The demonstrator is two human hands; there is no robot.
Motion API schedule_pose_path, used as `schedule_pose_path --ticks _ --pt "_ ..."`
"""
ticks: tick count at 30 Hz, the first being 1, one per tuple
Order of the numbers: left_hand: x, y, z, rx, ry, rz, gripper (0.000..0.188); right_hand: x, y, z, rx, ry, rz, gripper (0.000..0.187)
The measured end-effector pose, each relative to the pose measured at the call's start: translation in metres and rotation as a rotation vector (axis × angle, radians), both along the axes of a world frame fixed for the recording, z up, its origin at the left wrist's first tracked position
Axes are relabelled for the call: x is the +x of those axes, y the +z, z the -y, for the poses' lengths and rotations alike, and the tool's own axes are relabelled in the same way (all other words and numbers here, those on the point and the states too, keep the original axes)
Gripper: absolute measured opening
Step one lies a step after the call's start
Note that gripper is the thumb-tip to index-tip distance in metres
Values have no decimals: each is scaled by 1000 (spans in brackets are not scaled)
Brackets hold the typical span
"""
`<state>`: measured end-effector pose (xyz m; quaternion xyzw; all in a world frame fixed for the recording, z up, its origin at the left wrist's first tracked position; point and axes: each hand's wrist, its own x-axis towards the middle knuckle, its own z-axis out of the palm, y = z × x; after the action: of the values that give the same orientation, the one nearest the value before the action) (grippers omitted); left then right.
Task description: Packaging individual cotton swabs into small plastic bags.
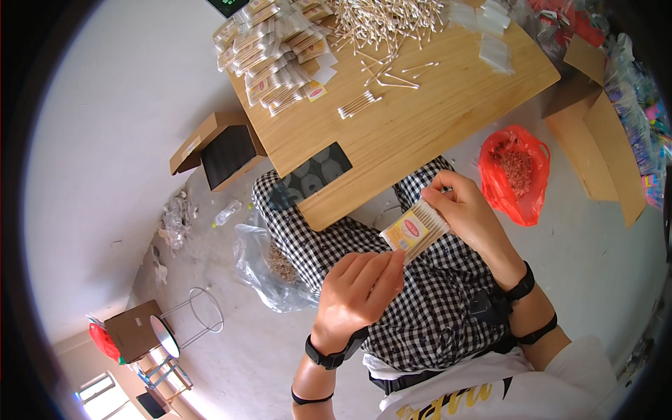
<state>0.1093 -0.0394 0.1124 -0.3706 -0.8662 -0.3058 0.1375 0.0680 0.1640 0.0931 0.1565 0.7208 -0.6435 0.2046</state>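
A flat clear packet of cotton swabs (428,222) with a yellow card and red oval is held above my lap. My right hand (465,210) pinches its upper right end, thumb and fingers closed. At the packet's lower left edge, the curled fingers of my left hand (360,288) grip it; part of that grip is hidden behind the hand. On the wooden table (448,115) ahead lies a short row of swabs (359,104). Behind it, loose swabs (385,21) form a big heap, with several strays in front. Filled swab packets (269,59) are piled at the table's far left.
Empty clear bags (495,53) lie at the table's right. A dark translucent sheet (318,171) covers part of the near edge. A red plastic bag (516,175) stands on the floor at right, beside an open carton (591,140). Left are a smaller box (224,150) and a clear bag (262,276).
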Motion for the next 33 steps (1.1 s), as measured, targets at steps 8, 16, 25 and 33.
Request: schedule_pose_path --ticks 8,16,25,33 --pt "5 -7 0 85 104 57 25 1 1 2 -19 -17 -23 19" --pt "10 -5 -8 133 200 176 31 2 3 4 -19 -79 -46 19" --pt "11 -6 -7 148 228 174 29 3 -2 4 -42 -46 -75 18" --pt "16 -9 -15 304 338 401 23 3 -4 4 -27 -57 -82 17"
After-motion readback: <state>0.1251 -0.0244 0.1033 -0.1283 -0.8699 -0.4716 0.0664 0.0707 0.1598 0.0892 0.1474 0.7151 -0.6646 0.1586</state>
